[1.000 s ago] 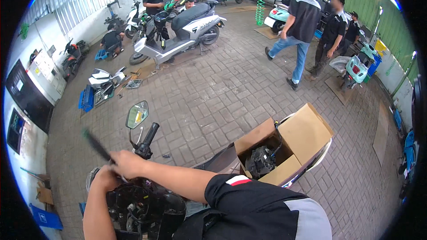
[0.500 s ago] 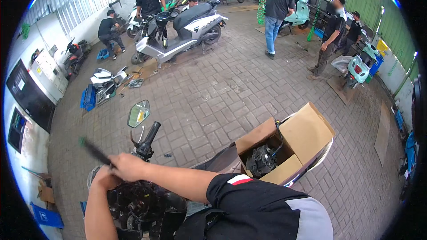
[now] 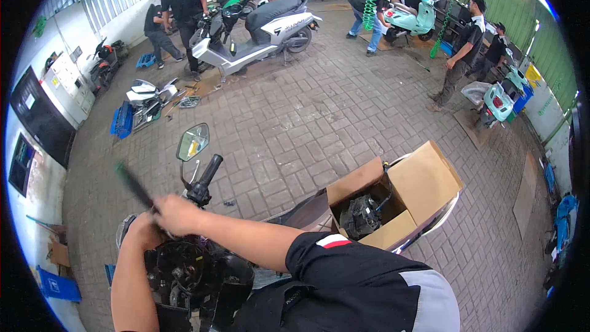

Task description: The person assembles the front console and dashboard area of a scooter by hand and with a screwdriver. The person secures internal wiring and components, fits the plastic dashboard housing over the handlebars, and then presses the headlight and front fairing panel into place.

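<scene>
My right hand [image 3: 175,214] is closed on a long dark bar or tool handle [image 3: 138,187] with a greenish, blurred end, angled up to the left. My left hand [image 3: 145,229] is just beneath it at the scooter's front, its fingers closed on something hidden. The partly stripped dark scooter [image 3: 190,280] has exposed innards, a handlebar grip [image 3: 210,171] and a mirror [image 3: 192,141]. To my right, an open cardboard box [image 3: 424,172] holds a black part [image 3: 361,217] with a cable.
Several people are around parked scooters, one bending at a mint scooter [image 3: 410,21], one standing [image 3: 461,46]. A silver scooter [image 3: 264,43], loose white bodywork [image 3: 147,92] and a blue toolbox [image 3: 121,120] lie ahead. A blue bin [image 3: 58,283] is at left.
The walking person has reached the mint scooter and bends over it. Two people at the back left have moved closer together. My hands stay together; the dark bar's upper end has shifted slightly.
</scene>
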Available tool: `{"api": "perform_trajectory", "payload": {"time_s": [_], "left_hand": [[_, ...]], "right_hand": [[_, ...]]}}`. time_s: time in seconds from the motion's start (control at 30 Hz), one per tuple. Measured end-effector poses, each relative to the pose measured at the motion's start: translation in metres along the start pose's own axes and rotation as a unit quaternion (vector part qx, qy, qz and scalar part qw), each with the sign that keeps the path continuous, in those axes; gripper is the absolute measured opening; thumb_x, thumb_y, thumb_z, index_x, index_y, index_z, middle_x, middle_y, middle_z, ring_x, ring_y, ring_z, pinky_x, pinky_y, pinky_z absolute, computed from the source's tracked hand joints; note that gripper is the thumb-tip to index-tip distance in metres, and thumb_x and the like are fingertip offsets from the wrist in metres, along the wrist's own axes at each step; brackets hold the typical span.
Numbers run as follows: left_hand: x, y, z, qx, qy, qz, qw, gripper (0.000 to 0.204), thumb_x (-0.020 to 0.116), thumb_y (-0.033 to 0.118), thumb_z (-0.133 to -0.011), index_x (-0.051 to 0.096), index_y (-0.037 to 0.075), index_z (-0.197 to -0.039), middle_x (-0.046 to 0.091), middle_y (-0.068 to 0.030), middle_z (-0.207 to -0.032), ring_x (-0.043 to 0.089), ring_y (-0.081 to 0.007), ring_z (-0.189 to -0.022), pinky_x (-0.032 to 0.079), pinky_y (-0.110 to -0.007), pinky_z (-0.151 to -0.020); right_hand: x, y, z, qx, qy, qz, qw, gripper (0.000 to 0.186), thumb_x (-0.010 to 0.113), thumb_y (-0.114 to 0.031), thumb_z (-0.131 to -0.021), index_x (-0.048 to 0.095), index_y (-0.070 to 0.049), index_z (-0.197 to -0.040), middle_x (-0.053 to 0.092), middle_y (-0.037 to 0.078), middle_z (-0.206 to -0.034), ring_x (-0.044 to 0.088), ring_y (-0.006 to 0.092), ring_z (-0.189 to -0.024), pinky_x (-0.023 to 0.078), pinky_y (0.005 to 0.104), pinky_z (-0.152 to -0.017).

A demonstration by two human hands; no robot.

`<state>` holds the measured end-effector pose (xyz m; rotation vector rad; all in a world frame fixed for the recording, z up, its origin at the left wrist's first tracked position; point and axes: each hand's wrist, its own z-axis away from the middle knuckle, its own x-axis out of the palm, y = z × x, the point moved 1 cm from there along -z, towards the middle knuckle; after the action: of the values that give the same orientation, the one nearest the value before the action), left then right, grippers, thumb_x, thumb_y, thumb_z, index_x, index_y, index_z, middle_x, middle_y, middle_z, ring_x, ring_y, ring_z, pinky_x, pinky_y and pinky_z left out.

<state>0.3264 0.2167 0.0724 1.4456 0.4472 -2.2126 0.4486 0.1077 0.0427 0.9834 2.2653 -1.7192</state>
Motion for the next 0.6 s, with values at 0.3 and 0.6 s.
{"api": "perform_trajectory", "payload": {"time_s": [0.3, 0.6], "left_hand": [[0.059, -0.078, -0.015, 0.123, 0.119, -0.084, 0.982, 0.038, 0.075, 0.017, -0.07, 0.069, 0.013, -0.108, 0.068, -0.0119, -0.113, 0.063, -0.0285, -0.105, 0.05, -0.037, -0.09], [-0.022, 0.034, 0.001, 0.015, -0.031, -0.025, 0.999, 0.029, 0.069, 0.019, -0.072, 0.071, 0.009, -0.099, 0.068, -0.0159, -0.109, 0.062, -0.0336, -0.104, 0.05, -0.041, -0.089]], "right_hand": [[0.002, -0.03, 0.003, -0.093, -0.098, 0.027, 0.991, 0.04, 0.061, -0.026, -0.085, 0.056, 0.005, -0.109, 0.065, 0.027, -0.094, 0.062, 0.0449, -0.092, 0.05, 0.0489, -0.082], [0.0, 0.034, -0.011, 0.074, 0.06, -0.051, 0.994, 0.038, 0.06, -0.027, -0.086, 0.058, 0.006, -0.104, 0.065, 0.029, -0.092, 0.062, 0.0468, -0.091, 0.05, 0.0505, -0.082]]}}
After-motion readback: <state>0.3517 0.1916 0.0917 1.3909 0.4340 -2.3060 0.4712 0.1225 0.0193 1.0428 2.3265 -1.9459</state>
